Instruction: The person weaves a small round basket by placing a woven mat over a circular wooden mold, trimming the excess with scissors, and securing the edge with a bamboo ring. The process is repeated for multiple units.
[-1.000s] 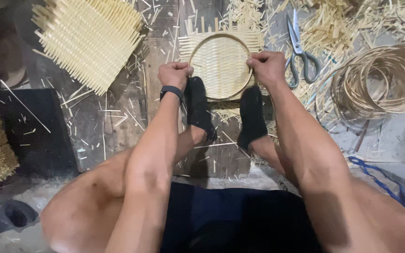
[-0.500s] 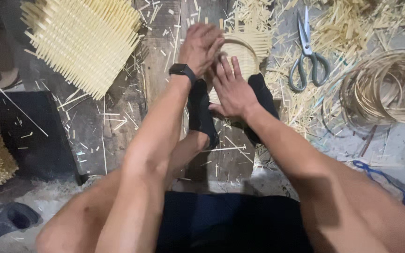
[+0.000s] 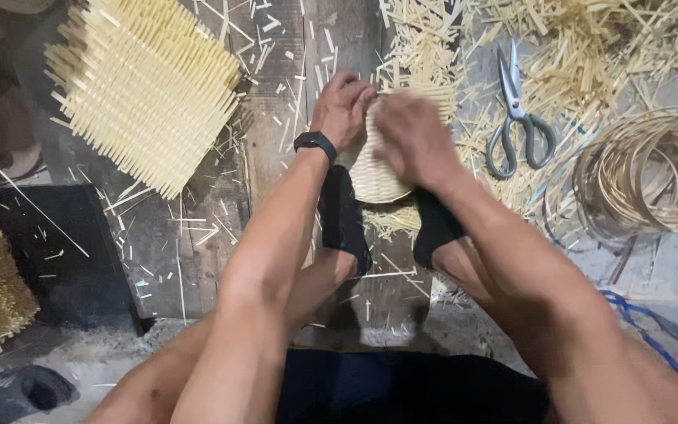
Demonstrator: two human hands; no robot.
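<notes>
The left hand [image 3: 344, 110] sits at upper centre of the frame, fingers curled and closed over the left rim of the round woven tray [image 3: 370, 177]; the right hand [image 3: 413, 140] (blurred by motion) lies over the tray's right side, and its finger spread cannot be told. The tray rests at centre frame, just above two black-socked feet [image 3: 344, 216], and nothing visible lies in it. A black wristband [image 3: 315, 142] circles the left wrist. Compared with half a second ago, both hands lie lower over the tray, the left hand closed on the rim instead of raised above it; a second ago the hands gripped opposite rims with the tray face exposed. A square woven mat [image 3: 147, 86] lies upper left; scissors [image 3: 515, 118] upper right; coiled strips [image 3: 653, 169] at the right edge.
</notes>
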